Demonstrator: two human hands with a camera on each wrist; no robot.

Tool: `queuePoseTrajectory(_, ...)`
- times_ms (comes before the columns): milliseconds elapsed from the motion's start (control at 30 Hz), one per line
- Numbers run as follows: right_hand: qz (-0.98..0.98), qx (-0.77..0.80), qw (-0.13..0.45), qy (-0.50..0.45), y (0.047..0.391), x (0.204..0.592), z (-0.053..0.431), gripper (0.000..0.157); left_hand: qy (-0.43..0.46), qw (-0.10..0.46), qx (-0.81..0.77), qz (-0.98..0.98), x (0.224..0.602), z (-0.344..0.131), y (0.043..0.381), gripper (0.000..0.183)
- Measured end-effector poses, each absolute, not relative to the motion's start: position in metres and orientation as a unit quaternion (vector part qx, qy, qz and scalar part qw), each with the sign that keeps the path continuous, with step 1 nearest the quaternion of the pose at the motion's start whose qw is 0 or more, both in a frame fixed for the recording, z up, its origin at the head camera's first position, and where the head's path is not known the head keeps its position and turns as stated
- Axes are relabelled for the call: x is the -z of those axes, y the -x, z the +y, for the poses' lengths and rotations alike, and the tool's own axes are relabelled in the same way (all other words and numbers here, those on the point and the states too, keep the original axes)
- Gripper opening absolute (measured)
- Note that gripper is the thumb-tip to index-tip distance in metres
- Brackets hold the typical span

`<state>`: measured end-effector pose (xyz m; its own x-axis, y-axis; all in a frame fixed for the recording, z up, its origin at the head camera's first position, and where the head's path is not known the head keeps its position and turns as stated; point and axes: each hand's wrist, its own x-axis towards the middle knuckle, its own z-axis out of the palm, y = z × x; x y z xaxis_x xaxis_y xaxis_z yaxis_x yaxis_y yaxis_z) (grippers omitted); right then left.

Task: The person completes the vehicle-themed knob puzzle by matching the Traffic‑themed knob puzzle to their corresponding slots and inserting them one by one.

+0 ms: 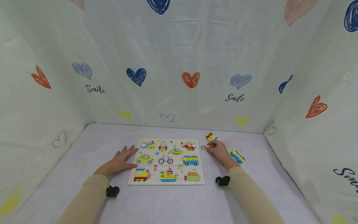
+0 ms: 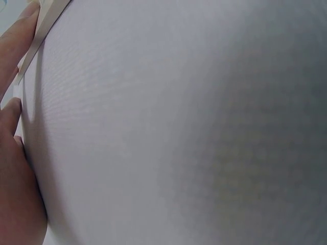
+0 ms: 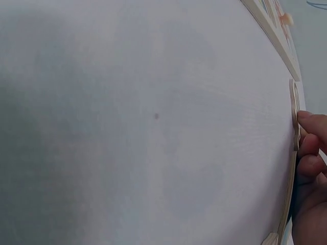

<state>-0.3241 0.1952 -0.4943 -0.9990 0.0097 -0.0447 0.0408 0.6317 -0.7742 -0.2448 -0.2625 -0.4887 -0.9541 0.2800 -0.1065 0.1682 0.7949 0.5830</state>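
A white wooden puzzle board [image 1: 130,182] with printed vehicle pictures lies flat on the table. My left hand [image 1: 119,161] rests at its left edge, fingers spread and thumb touching the rim. Just beyond the board's upper right side, my right hand [image 1: 219,150] pinches a bicycle puzzle piece [image 1: 203,147] by its small knob. In the right wrist view, thumb and finger meet at the thin wooden piece [image 3: 294,104], low over the table. My right palm and wrist partly hide what lies under them.
Behind the right hand lies a red and yellow puzzle piece [image 1: 211,137]. A blue bus piece [image 1: 237,156] sits right of the right wrist. Another piece [image 1: 222,165] shows only its edge beneath that wrist. A hanging cloth [image 1: 167,99] with printed hearts closes off the table's back.
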Motion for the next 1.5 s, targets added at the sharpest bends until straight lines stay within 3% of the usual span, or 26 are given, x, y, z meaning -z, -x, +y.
queuePoseTrajectory(833,0.905,0.423,0.021,-0.036,0.326,0.496,0.189,0.015,-0.113,0.095,-0.293,0.945,0.489,-0.261,0.246,0.086)
queuePoseTrajectory(1500,0.889,0.452,0.028,0.065,0.315,0.486,0.177,0.01,-0.112,0.099,-0.288,0.946,0.488,-0.261,0.245,0.085)
